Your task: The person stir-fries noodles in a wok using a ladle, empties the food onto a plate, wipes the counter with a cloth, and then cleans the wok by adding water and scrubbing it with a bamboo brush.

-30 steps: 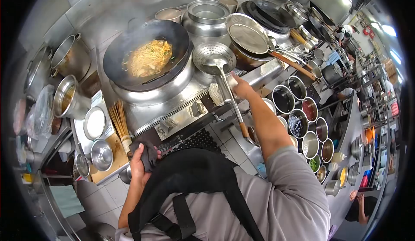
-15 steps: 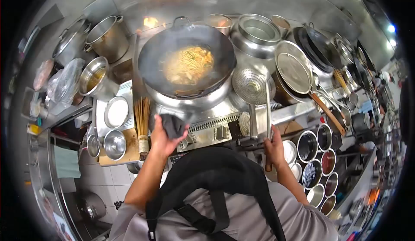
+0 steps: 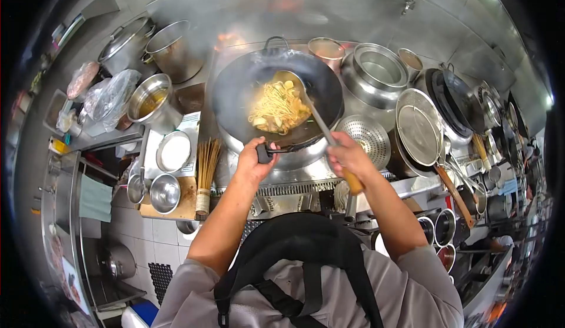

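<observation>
A large dark wok (image 3: pixel 235 86) sits on the burner with steaming noodles (image 3: pixel 276 109) in its middle. My left hand (image 3: pixel 254 160) is closed on a dark cloth (image 3: pixel 265 153) at the wok's near rim, around its near handle. My right hand (image 3: pixel 351 154) grips the handle of a ladle (image 3: pixel 318 118), whose bowl is in the wok at the far side of the noodles. To the right of the wok lies a perforated strainer (image 3: pixel 368 139), partly behind my right hand.
A bamboo brush (image 3: pixel 207 175) stands left of the burner beside metal bowls (image 3: pixel 165 193) and a white bowl (image 3: pixel 173 151). Metal pots (image 3: pixel 176 51) are at the back left. Mesh strainers (image 3: pixel 419 129) and stacked woks are on the right.
My left hand has brought the cloth to the wok's near rim. My right hand has moved the ladle left from the strainer, and its bowl is now in the wok. The view has shifted.
</observation>
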Demonstrator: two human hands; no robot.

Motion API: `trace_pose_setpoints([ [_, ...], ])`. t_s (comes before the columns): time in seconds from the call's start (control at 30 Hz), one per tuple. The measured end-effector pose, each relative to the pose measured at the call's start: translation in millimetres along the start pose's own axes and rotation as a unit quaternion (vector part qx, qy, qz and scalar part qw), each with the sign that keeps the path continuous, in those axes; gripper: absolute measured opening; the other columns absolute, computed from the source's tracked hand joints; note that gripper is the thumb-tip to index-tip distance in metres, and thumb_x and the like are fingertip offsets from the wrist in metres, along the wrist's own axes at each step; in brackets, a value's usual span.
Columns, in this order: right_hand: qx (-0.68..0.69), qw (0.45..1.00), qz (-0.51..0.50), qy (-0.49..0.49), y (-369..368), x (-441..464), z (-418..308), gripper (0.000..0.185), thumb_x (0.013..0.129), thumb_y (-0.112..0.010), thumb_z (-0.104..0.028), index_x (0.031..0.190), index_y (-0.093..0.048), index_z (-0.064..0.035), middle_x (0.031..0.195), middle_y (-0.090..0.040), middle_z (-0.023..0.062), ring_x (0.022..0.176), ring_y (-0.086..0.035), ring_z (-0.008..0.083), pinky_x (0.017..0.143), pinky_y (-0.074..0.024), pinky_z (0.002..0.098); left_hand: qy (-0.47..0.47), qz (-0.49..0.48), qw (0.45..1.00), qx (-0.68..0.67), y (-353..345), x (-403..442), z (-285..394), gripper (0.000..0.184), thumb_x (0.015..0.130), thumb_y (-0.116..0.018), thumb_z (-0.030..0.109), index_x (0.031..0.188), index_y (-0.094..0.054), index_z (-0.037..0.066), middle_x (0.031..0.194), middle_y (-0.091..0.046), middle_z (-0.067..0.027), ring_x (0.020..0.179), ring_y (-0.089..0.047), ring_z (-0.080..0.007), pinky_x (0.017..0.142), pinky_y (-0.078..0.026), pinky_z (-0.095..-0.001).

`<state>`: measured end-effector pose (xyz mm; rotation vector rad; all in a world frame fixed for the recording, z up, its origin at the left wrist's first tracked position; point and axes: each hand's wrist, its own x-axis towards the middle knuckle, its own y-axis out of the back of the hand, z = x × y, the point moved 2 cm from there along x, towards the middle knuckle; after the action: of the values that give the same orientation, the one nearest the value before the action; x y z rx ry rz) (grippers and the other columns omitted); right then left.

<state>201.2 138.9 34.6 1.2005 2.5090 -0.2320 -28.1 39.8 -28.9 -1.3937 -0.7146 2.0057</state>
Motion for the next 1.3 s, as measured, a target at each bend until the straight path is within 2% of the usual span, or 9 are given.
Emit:
trace_pose_setpoints([
  [0.23,-0.029,0.993,0.092,0.069,-1,54,-23,0.044,0.085,-0.058,-0.008,0.126,-0.042,-0.0065,0.066,-0.05,0.0041,0.046,-0.047,0.0136,0.04,-0.0393,0.0296,0.019,-0.056,0.998,0.016,6,7,1,0.012,0.081,-0.058,0.011,0.085,-0.049,0.003,0.076,-0.056,-0.0138,0.069,-0.058,-0.026,0.065,-0.054,-0.0395],
  [0.43,-0.278,0.957,-0.056,0.065,-13,2,-12,0.053,0.081,-0.06,-0.007,0.132,-0.045,-0.0088,0.07,-0.057,0.0094,0.051,-0.054,0.0157,0.047,-0.0446,0.032,0.023,-0.039,0.999,0.029,0,4,5,0.011,0.083,-0.056,0.011,0.088,-0.05,0.003,0.077,-0.056,-0.0128,0.064,-0.057,-0.0228,0.067,-0.053,-0.0393],
  [0.5,-0.485,0.815,-0.024,0.315,14,-11,22,0.063,0.08,-0.06,-0.006,0.139,-0.04,-0.015,0.071,-0.059,0.0096,0.053,-0.056,0.0167,0.049,-0.0453,0.0324,0.056,-0.01,0.998,0.011,-1,8,7,0.011,0.084,-0.056,0.009,0.089,-0.049,0.002,0.077,-0.056,-0.0113,0.06,-0.055,-0.02,0.069,-0.054,-0.0388],
  [0.63,-0.46,0.838,0.033,0.293,-2,-101,4,0.065,0.082,-0.06,-0.007,0.142,-0.038,-0.0193,0.067,-0.055,0.0051,0.05,-0.053,0.014,0.046,-0.0435,0.0296,-0.005,-0.037,0.998,0.058,5,-8,2,0.009,0.086,-0.052,0.009,0.09,-0.049,0.002,0.079,-0.055,-0.0105,0.062,-0.056,-0.0193,0.063,-0.053,-0.0365],
  [0.73,-0.133,0.984,-0.106,-0.042,14,-153,-11,0.063,0.086,-0.06,-0.006,0.143,-0.037,-0.0197,0.064,-0.046,-0.0007,0.045,-0.044,0.0079,0.043,-0.0384,0.0229,0.011,-0.043,0.998,0.038,-13,-53,0,0.009,0.086,-0.051,0.009,0.091,-0.049,0.002,0.078,-0.054,-0.0102,0.062,-0.056,-0.0194,0.063,-0.053,-0.0359],
  [0.87,-0.247,0.966,-0.067,-0.033,-4,-136,-9,0.061,0.085,-0.059,-0.006,0.142,-0.039,-0.0176,0.063,-0.05,0.0019,0.045,-0.046,0.01,0.042,-0.0398,0.0253,0.001,-0.055,0.998,0.038,7,-15,3,0.012,0.087,-0.053,0.009,0.094,-0.048,0.0,0.08,-0.054,-0.0115,0.065,-0.056,-0.0191,0.06,-0.054,-0.0319],
  [1.13,-0.325,0.913,0.079,0.233,-24,-92,15,0.061,0.085,-0.061,-0.01,0.142,-0.039,-0.0149,0.063,-0.052,0.0045,0.047,-0.048,0.0127,0.045,-0.0424,0.0294,0.009,-0.013,0.999,0.049,92,-109,-33,0.016,0.082,-0.056,0.002,0.097,-0.049,0.002,0.083,-0.052,-0.0109,0.062,-0.051,-0.022,0.063,-0.054,-0.0346],
  [1.2,-0.159,0.986,-0.037,0.014,-15,-129,-3,0.06,0.084,-0.057,-0.005,0.141,-0.04,-0.0153,0.066,-0.055,0.0068,0.049,-0.052,0.0141,0.046,-0.0444,0.0308,0.006,-0.019,1.0,0.009,62,-115,-18,0.011,0.083,-0.053,0.003,0.093,-0.047,0.004,0.079,-0.051,-0.0103,0.062,-0.051,-0.0205,0.065,-0.052,-0.0341],
  [1.3,-0.18,0.98,-0.072,-0.037,-6,-141,-15,0.06,0.085,-0.056,-0.002,0.141,-0.04,-0.0168,0.066,-0.051,0.0031,0.048,-0.047,0.0106,0.043,-0.0411,0.0276,0.026,-0.099,0.995,0.013,24,-60,2,0.01,0.086,-0.053,0.007,0.091,-0.044,0.004,0.078,-0.052,-0.0096,0.065,-0.054,-0.0198,0.061,-0.049,-0.0344],
])
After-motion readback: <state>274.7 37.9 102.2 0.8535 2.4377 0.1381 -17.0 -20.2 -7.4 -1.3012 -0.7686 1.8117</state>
